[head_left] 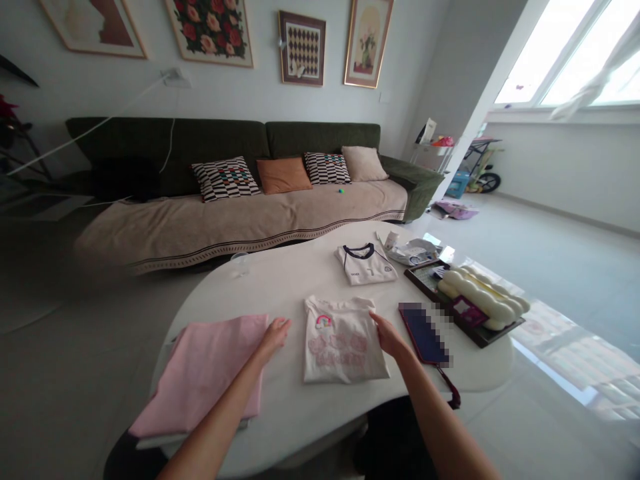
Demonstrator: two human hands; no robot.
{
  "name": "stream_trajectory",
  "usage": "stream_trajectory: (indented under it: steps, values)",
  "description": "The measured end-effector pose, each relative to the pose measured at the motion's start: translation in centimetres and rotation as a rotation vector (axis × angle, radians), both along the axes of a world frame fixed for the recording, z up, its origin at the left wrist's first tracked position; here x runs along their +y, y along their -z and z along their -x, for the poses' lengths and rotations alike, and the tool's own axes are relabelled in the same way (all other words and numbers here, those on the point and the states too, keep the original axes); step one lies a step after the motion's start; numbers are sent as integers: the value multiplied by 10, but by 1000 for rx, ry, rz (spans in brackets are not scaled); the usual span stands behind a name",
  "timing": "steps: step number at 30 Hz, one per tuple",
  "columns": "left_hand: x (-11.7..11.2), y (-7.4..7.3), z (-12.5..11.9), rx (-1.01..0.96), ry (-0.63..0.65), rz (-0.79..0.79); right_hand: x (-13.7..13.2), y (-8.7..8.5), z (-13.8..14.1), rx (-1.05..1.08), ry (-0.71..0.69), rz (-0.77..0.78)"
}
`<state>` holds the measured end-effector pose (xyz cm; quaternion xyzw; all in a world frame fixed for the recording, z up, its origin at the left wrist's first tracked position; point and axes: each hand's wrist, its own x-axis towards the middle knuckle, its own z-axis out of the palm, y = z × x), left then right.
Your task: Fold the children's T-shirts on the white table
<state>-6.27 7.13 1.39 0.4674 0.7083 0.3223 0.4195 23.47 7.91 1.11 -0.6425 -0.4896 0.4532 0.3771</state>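
A folded white T-shirt [340, 333] with a small rainbow and pink lettering lies flat on the table in front of me. My right hand [389, 333] is at its right edge, fingers stretched out and touching the cloth near the top corner. My left hand [276, 333] hovers between this shirt and a pink folded cloth [210, 367], its fingers extended and holding nothing. The left forearm passes over the pink cloth, hiding part of it. Further back lies another folded white shirt [369, 268] with a dark collar and a number 7.
The white table [280, 280] has a rounded edge. On its right are a phone [424, 333] with a wrist strap, a dark tray [425, 283] with a cream puffy tissue box [483, 293], and a plastic packet [413, 252]. A clear cup [240, 263] stands far left. Behind is a sofa [280, 210].
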Motion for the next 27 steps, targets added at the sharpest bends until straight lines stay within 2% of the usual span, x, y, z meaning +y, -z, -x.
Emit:
stream_trajectory:
  steps: [2, 4, 9, 13, 17, 19, 21, 24, 27]
  values:
    - [-11, 15, -16, 40, 79, 49, 1, 12, -14, -32, 32, 53]
    - [-22, 23, -30, 92, 147, 52, -3, 23, -24, -76, 55, 98]
    - [-40, 28, -49, 212, 233, 15, -30, 43, -29, -246, 36, 117]
    - [-53, 32, -41, 158, 303, 21, -57, 50, -23, -334, -15, 57]
    - [-80, 44, -14, -3, 392, 32, -81, 50, -21, -329, -130, 28]
    - [-93, 47, -5, 85, 420, 59, -85, 49, -23, -319, -158, 34]
    - [-102, 44, -6, 265, 397, -6, -76, 47, -26, -328, -128, 32]
    - [-103, 34, -30, 498, 352, -282, -44, 44, -26, -367, -15, -7]
    - [-100, 31, -62, 606, 541, -460, -7, 41, -19, -384, 67, -43]
